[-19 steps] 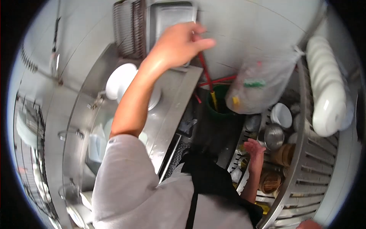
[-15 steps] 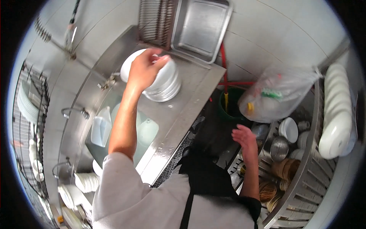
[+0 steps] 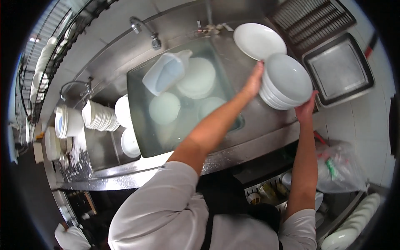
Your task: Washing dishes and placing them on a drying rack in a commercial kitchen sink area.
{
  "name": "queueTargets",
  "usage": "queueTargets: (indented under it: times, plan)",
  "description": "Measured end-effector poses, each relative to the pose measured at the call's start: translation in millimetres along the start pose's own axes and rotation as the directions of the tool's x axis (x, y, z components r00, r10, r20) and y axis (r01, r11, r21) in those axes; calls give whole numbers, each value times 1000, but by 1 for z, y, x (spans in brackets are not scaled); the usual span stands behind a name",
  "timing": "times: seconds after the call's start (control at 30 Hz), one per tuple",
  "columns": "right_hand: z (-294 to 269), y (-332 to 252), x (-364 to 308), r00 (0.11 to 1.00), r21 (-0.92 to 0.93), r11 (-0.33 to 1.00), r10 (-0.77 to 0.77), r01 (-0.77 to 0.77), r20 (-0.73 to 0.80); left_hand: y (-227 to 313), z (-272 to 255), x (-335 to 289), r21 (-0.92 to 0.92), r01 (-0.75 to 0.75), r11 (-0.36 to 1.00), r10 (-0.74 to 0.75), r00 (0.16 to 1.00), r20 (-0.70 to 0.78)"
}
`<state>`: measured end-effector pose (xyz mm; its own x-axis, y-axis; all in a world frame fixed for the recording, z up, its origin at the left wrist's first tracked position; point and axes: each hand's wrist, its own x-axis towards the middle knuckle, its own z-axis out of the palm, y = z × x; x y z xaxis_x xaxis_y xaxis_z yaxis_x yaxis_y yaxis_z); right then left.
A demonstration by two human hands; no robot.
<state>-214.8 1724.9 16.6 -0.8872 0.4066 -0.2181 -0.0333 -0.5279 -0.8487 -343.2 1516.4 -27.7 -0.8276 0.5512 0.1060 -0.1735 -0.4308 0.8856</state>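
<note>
Both hands are at the sides of a stack of white bowls (image 3: 288,79) on the steel counter's right part. My left hand (image 3: 255,78) has its fingers against the left side of the stack, and my right hand (image 3: 306,109) cups the lower right side. The palms are mostly turned from view, and I cannot tell whether the stack is lifted off the counter. Just behind the bowls lies a white oval plate (image 3: 259,41), its edge partly covered by them.
Left of the bowls is a water-filled sink (image 3: 175,139) with white bowls (image 3: 165,108) and a translucent scoop (image 3: 166,71). Stacked white dishes (image 3: 100,117) stand farther left. A steel tray (image 3: 338,62) and a brown rack (image 3: 312,21) lean at right; a plastic bag (image 3: 343,166) hangs below.
The view has swung left, bringing more of the sink in. My right hand has come up from low on the right to the bowls. The left hand has shifted from above the stack to its side.
</note>
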Motion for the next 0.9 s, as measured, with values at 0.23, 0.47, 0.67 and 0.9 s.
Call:
queueTargets:
  times: [0.23, 0.47, 0.67, 0.9]
  plan:
    - [5, 44, 3, 937, 79, 961, -238, 265, -255, -14, 16, 5, -58, -62, 996, 50, 981, -187]
    - [18, -1, -73, 874, 223, 878, -331, 423, -356, 42, 78, -17, -168, 59, 984, -62, 998, -13]
    - [2, -98, -216, 573, -47, 687, -640, 725, -512, 96, 221, -51, -127, 282, 951, -230, 920, 316]
    - [-1, -153, -443, -35, -460, 498, -650, 735, -759, 88, 418, -161, -234, 581, 780, -196, 581, 790]
